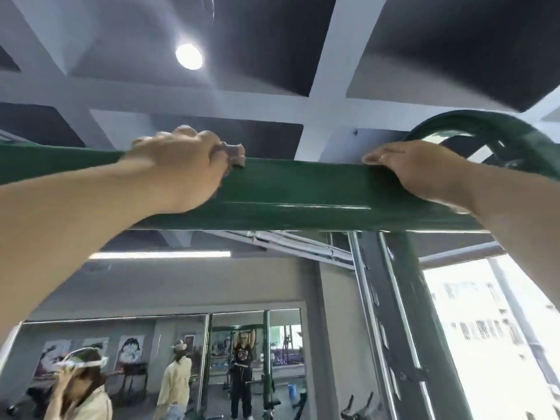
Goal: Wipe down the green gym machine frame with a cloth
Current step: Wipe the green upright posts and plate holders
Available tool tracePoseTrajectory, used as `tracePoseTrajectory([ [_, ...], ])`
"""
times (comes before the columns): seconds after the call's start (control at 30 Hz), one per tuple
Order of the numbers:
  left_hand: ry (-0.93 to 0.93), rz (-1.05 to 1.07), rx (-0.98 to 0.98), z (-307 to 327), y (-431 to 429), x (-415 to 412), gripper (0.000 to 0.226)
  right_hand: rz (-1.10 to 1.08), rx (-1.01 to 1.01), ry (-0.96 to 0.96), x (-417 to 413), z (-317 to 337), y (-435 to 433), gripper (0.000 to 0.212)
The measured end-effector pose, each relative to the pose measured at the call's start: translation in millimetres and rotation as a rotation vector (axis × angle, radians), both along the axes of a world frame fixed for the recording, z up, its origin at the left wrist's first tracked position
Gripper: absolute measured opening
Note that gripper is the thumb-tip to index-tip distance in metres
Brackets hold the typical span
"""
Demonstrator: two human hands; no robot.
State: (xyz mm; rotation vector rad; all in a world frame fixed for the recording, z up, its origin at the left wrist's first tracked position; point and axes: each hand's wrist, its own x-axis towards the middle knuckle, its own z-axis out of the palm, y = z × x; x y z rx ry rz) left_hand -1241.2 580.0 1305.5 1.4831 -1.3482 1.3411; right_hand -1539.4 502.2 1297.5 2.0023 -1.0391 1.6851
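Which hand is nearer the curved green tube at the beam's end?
Right. The right hand rests on the beam just beside the curved tube; the left hand, holding the cloth, is farther along.

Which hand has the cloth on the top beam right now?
The left hand: it grips a bunched brownish cloth against the green crossbeam. The right hand lies on the beam with no cloth visible in it.

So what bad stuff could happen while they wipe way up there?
The left hand grips only a small bunched cloth on top of the green crossbeam, so it could slip off and drop. Both arms reach overhead, with the right hand resting flat on the beam, so balance may wobble. The beam's top is hidden from view, so spots may get missed.
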Motion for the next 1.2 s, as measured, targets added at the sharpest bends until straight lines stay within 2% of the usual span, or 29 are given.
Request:
tracePoseTrajectory([
  [0.1, -0.198, -0.165, 0.050, -1.9, -33.1, -73.2, 0.035, -0.193, 0.095, 0.021, -36.6, -5.7, -10.9, 0.043],
  [0.2, -0.451, -0.152, -0.001, -22.5, -58.3, -137.7, 0.046, -0.253, 0.025, -0.028, -55.8, -16.6, -25.6, 0.041],
  [0.3, -0.706, -0.091, -0.109, -43.4, -69.7, -135.9, 0.050, -0.315, -0.063, -0.063, -57.2, -17.3, -34.8, 0.042],
  [0.37, -0.786, -0.086, -0.153, -56.4, -65.5, -106.3, 0.053, -0.329, -0.116, -0.079, -56.8, -17.7, -37.0, 0.042],
  [0.43, -0.719, -0.088, -0.151, -58.9, -55.8, -66.1, 0.056, -0.340, -0.163, -0.087, -55.8, -20.9, -38.3, 0.041],
  [0.5, -0.510, -0.160, -0.099, -54.2, -35.3, -36.4, 0.055, -0.323, -0.181, -0.089, -55.9, -22.0, -41.7, 0.042],
  [0.57, -0.296, -0.186, -0.136, -47.7, -19.8, -40.5, 0.052, -0.316, -0.182, -0.093, -56.8, -22.3, -45.9, 0.042],
  [0.63, -0.159, -0.063, -0.165, -33.0, -21.6, -74.8, 0.053, -0.335, -0.195, -0.074, -58.0, -22.0, -49.1, 0.042],
  [0.7, -0.107, 0.016, -0.037, -12.9, -37.1, -126.8, 0.046, -0.362, -0.207, -0.036, -58.3, -23.1, -51.4, 0.042],
  [0.77, -0.134, 0.042, 0.049, 6.4, -51.9, -183.1, 0.044, -0.349, -0.245, -0.023, -62.7, -23.8, -53.3, 0.040],
  [0.9, -0.038, -0.157, 0.233, 38.5, -66.1, -206.7, 0.048, -0.283, -0.308, -0.074, -63.7, -27.4, -54.8, 0.036],
  [1.0, 0.089, -0.243, 0.265, 48.2, -54.7, -168.9, 0.055, -0.254, -0.354, -0.105, -65.0, -30.9, -58.3, 0.038],
  [1.07, 0.179, -0.178, 0.300, 76.3, -65.2, -85.1, 0.065, -0.217, -0.369, -0.118, -64.7, -31.4, -57.5, 0.039],
  [1.13, 0.105, -0.113, 0.367, 111.1, -82.8, 23.6, 0.091, -0.209, -0.370, -0.113, -65.8, -31.3, -56.4, 0.039],
  [1.17, 0.051, -0.113, 0.290, 112.8, -77.4, 57.3, 0.090, -0.208, -0.372, -0.110, -65.3, -32.0, -57.0, 0.039],
  [1.2, 0.097, -0.141, 0.212, 92.3, -63.2, 47.5, 0.073, -0.215, -0.373, -0.109, -65.9, -32.1, -58.0, 0.039],
])
